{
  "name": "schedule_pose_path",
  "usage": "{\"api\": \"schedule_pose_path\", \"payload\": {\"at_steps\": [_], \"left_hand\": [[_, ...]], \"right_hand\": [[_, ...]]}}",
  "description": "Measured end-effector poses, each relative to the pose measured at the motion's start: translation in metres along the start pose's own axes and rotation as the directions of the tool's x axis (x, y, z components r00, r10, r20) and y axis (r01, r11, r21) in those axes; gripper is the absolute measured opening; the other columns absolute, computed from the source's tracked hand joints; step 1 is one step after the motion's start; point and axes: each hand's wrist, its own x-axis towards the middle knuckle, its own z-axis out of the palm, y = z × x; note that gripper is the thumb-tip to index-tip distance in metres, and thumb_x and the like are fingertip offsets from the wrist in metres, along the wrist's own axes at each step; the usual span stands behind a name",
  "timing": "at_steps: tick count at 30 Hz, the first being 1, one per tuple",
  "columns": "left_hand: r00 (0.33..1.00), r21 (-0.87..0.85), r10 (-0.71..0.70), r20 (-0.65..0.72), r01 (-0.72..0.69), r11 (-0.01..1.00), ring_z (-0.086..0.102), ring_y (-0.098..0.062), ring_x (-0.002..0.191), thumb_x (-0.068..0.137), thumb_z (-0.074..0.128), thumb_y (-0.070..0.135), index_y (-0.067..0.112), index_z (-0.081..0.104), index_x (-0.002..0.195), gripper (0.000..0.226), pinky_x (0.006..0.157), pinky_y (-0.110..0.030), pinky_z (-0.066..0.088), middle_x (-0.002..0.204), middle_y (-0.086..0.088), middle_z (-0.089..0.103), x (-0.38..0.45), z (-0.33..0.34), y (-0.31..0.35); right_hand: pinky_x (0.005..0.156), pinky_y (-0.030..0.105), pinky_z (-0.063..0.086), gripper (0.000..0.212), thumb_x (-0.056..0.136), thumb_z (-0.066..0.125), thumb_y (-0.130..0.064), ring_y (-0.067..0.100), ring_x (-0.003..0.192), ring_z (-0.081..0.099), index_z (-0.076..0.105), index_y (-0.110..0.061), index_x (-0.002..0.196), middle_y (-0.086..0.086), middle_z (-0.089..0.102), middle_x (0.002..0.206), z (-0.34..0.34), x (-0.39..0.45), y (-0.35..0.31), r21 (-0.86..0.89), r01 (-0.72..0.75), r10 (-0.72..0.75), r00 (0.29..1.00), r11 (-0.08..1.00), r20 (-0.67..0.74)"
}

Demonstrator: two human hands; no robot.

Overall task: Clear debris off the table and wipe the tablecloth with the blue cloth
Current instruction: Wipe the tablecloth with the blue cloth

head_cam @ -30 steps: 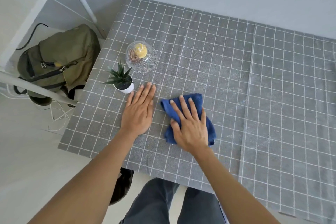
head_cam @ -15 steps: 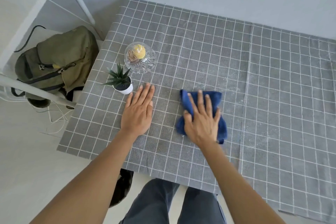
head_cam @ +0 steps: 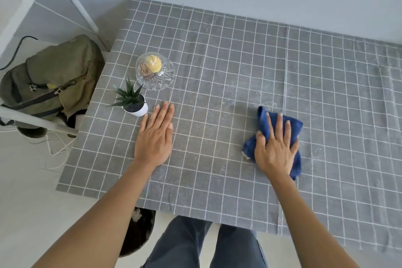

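Note:
A grey tablecloth [head_cam: 228,54] with a white grid covers the table. My right hand [head_cam: 275,147] presses a crumpled blue cloth [head_cam: 294,125] flat against the tablecloth, right of the table's middle. My left hand [head_cam: 155,137] lies flat on the tablecloth with fingers together, palm down, holding nothing. It rests just right of a small potted plant. Pale dusty streaks show on the tablecloth around and to the right of the blue cloth.
A small green plant in a white pot [head_cam: 133,104] and a cut-glass bowl [head_cam: 154,70] holding a yellow item stand near the table's left edge. An olive backpack [head_cam: 50,80] sits on the floor at left, by white frame legs. A dark bin [head_cam: 139,233] stands under the front edge.
My right hand has slid the blue cloth to the right across the tablecloth, away from my left hand. My left hand has stayed in place.

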Motion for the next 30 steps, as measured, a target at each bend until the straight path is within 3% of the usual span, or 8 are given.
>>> {"api": "schedule_pose_path", "payload": {"at_steps": [3, 5, 11, 13, 21, 27, 30], "left_hand": [[1.000, 0.016, -0.008, 0.002, 0.008, 1.000, -0.007, -0.009, 0.146, 0.101, 0.003, 0.034, 0.026, 0.000, 0.152, 0.053, 0.120, -0.039, -0.001, 0.159, 0.010, -0.005, -0.001, 0.000, 0.001], [1.000, 0.021, -0.011, 0.003, 0.011, 1.000, -0.008, -0.009, 0.146, 0.101, 0.003, 0.034, 0.027, -0.001, 0.152, 0.053, 0.120, -0.039, -0.002, 0.159, 0.010, -0.006, -0.001, 0.000, 0.001], [1.000, 0.008, -0.008, -0.007, 0.008, 1.000, -0.004, -0.009, 0.147, 0.100, 0.006, 0.033, 0.026, 0.003, 0.153, 0.053, 0.120, -0.039, 0.000, 0.159, 0.010, -0.002, -0.002, -0.001, 0.002], [1.000, 0.004, 0.000, -0.015, 0.000, 1.000, 0.000, -0.010, 0.147, 0.100, 0.007, 0.033, 0.025, 0.006, 0.153, 0.053, 0.120, -0.039, 0.002, 0.159, 0.010, 0.000, -0.001, -0.001, 0.001], [1.000, 0.012, 0.003, 0.007, -0.003, 1.000, -0.004, -0.010, 0.146, 0.099, 0.004, 0.035, 0.025, 0.002, 0.152, 0.054, 0.120, -0.039, -0.001, 0.159, 0.008, -0.003, 0.000, -0.002, 0.001], [0.997, -0.021, 0.018, 0.077, -0.017, 1.000, -0.015, -0.011, 0.145, 0.097, -0.001, 0.039, 0.023, -0.003, 0.152, 0.057, 0.118, -0.041, -0.010, 0.159, 0.005, -0.010, -0.021, 0.002, 0.017], [0.997, -0.030, 0.022, 0.073, -0.020, 0.999, -0.013, -0.011, 0.146, 0.097, 0.000, 0.039, 0.023, -0.001, 0.152, 0.057, 0.118, -0.042, -0.009, 0.159, 0.006, -0.009, -0.045, 0.008, 0.031]], "right_hand": [[0.116, 0.053, -0.002, 0.059, 0.096, 0.024, -0.039, 0.015, 0.146, -0.008, 0.009, -0.031, 0.152, -0.006, -0.006, 0.160, -0.001, 0.001, -0.002, 0.014, -0.089, 0.089, 0.996, 0.996, -0.004], [0.115, 0.054, -0.002, 0.060, 0.095, 0.027, -0.039, 0.015, 0.146, -0.007, 0.007, -0.033, 0.151, -0.007, -0.007, 0.160, 0.003, -0.004, -0.021, 0.026, -0.069, 0.069, 0.998, 0.997, -0.001], [0.114, 0.054, -0.005, 0.061, 0.093, 0.023, -0.044, 0.015, 0.146, -0.010, 0.001, -0.040, 0.150, -0.008, -0.010, 0.159, 0.037, -0.051, -0.096, -0.001, 0.294, -0.293, 0.953, 0.956, 0.073], [0.115, 0.051, -0.004, 0.060, 0.092, 0.022, -0.044, 0.014, 0.146, -0.009, 0.004, -0.040, 0.150, -0.007, -0.005, 0.160, 0.042, -0.057, -0.097, 0.023, 0.345, -0.346, 0.935, 0.938, 0.082], [0.115, 0.052, 0.003, 0.060, 0.091, 0.019, -0.044, 0.019, 0.147, -0.001, 0.005, -0.040, 0.150, -0.006, -0.002, 0.160, 0.019, -0.038, -0.019, -0.003, 0.111, -0.111, 0.994, 0.994, -0.015], [0.114, 0.055, 0.001, 0.062, 0.091, 0.022, -0.043, 0.019, 0.147, -0.003, 0.002, -0.040, 0.149, -0.005, -0.007, 0.160, 0.020, -0.041, -0.032, 0.006, 0.090, -0.090, 0.996, 0.996, 0.006], [0.113, 0.055, -0.002, 0.063, 0.092, 0.025, -0.045, 0.017, 0.147, -0.006, 0.001, -0.040, 0.149, -0.005, -0.007, 0.160, 0.030, -0.066, -0.059, 0.023, 0.206, -0.207, 0.976, 0.978, 0.061]]}}
